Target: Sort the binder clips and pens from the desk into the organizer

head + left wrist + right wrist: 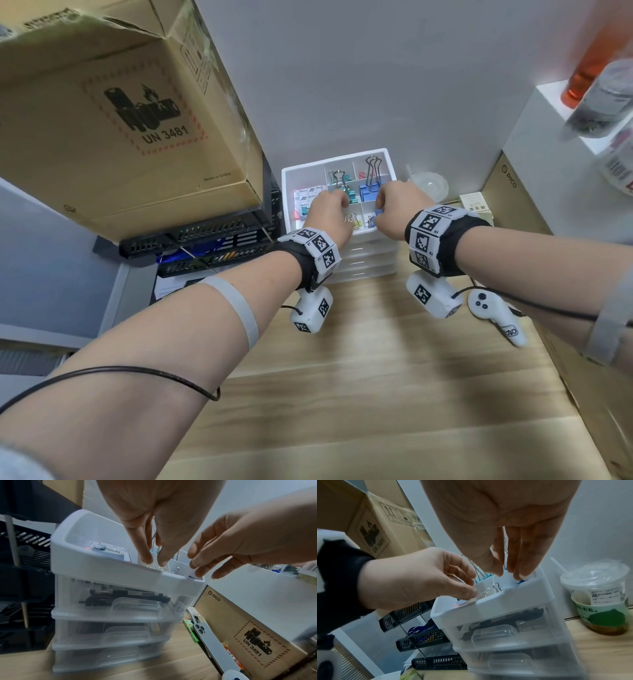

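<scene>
The white organizer [388, 161] stands against the wall, and its top tray is split into compartments. Teal binder clips [344, 186] and large blue binder clips [368, 192] fill the back ones. My left hand [329, 212] reaches down into the front middle compartment. Its thumb and finger tips [161, 562] are closed on the silver handles of a small binder clip [155, 565]. My right hand [394, 209] hovers over the front right compartment, pinching a small blue binder clip [521, 581]. Dark pens [123, 596] lie in the clear top drawer.
A big cardboard box [120, 113] sits on black mesh trays [205, 240] to the left. A lidded drink cup [599, 595] stands right of the organizer, beside a PICO box [507, 181]. A white controller [493, 315] and a phone [214, 646] lie on the wooden desk [376, 394].
</scene>
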`<state>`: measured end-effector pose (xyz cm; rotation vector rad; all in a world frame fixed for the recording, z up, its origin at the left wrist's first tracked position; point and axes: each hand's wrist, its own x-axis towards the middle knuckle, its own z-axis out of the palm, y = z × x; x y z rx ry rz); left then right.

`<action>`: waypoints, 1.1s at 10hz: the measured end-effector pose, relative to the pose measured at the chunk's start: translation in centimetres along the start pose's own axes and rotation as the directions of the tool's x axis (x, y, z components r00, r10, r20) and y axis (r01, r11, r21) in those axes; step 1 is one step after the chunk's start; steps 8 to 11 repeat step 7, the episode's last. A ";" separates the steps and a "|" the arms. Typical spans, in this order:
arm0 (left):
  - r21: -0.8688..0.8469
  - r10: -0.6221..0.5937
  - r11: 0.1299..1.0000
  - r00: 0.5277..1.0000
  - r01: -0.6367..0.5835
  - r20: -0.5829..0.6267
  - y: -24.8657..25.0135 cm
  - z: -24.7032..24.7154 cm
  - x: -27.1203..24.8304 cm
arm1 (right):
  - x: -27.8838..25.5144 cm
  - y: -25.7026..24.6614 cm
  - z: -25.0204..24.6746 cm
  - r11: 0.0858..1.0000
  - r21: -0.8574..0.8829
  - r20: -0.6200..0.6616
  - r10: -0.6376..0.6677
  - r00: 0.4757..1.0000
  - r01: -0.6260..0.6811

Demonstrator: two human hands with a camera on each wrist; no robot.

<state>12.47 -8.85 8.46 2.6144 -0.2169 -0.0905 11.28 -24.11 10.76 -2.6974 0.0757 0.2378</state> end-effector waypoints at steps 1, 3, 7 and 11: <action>0.025 0.017 1.000 1.000 -0.017 0.000 -0.3 0.0 -0.4 | -0.3 0.1 -0.1 1.000 0.027 0.005 0.000 1.000 0.000; 0.049 0.047 0.998 0.999 -0.047 0.001 -0.4 -0.1 -2.6 | -2.0 1.4 0.5 0.997 0.052 -0.011 0.055 0.998 -0.054; 0.191 -0.043 0.982 0.974 0.000 0.224 -1.9 -0.7 -6.6 | -7.0 6.5 1.9 0.986 0.080 0.059 0.140 0.988 -0.144; 0.191 -0.043 0.982 0.974 0.000 0.224 -1.9 -0.7 -6.6 | -7.0 6.5 1.9 0.986 0.080 0.059 0.140 0.988 -0.144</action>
